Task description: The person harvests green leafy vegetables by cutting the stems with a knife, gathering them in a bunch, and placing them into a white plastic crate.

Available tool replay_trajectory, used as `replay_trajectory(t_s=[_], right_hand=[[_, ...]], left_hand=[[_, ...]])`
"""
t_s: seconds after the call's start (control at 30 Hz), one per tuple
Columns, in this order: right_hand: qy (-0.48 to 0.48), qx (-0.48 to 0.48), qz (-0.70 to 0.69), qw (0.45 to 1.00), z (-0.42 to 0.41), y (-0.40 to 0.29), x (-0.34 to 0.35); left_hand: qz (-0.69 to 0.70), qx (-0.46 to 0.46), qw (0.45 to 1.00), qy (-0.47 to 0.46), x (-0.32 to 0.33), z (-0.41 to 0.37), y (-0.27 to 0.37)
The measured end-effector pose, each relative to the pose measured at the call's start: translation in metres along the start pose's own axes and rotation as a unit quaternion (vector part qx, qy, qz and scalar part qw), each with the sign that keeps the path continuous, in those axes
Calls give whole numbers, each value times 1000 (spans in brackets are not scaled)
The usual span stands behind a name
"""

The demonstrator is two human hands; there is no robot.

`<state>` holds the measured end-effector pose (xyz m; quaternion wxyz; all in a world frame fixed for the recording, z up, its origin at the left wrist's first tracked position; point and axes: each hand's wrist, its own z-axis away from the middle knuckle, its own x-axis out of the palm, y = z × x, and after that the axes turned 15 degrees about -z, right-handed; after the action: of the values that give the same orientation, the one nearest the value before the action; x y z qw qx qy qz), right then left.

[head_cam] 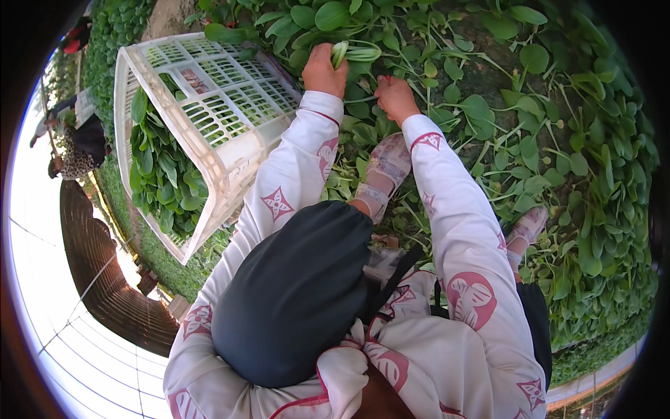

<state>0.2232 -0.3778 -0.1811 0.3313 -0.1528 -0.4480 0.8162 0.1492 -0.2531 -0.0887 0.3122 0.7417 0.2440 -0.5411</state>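
Observation:
My left hand (325,70) is closed around the pale stems of a few leafy greens (365,54), their stem ends poking out past my fingers. To its right, my right hand (396,98) is curled low over the plants, with a small red thing (387,78) showing at its fingers; its full shape is hidden. Left of my left arm a white plastic crate (230,152) lies tilted on its side, holding many loose leafy greens (166,167).
Dense leafy plants (586,220) cover the ground around my feet (387,170). Cut leaves and bare soil show between them. At the far left are other people (78,141) among the beds, beside a curved dark roof (104,262).

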Motion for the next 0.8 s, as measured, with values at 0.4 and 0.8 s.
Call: replay_trajectory(t_s=[0.4, 0.8], right_hand=[[20, -34, -390, 920, 76, -89, -66], [21, -62, -389, 919, 55, -105, -92]], left_hand=[[437, -147, 858, -224, -67, 39, 76], [223, 193, 928, -228, -36, -7, 99]])
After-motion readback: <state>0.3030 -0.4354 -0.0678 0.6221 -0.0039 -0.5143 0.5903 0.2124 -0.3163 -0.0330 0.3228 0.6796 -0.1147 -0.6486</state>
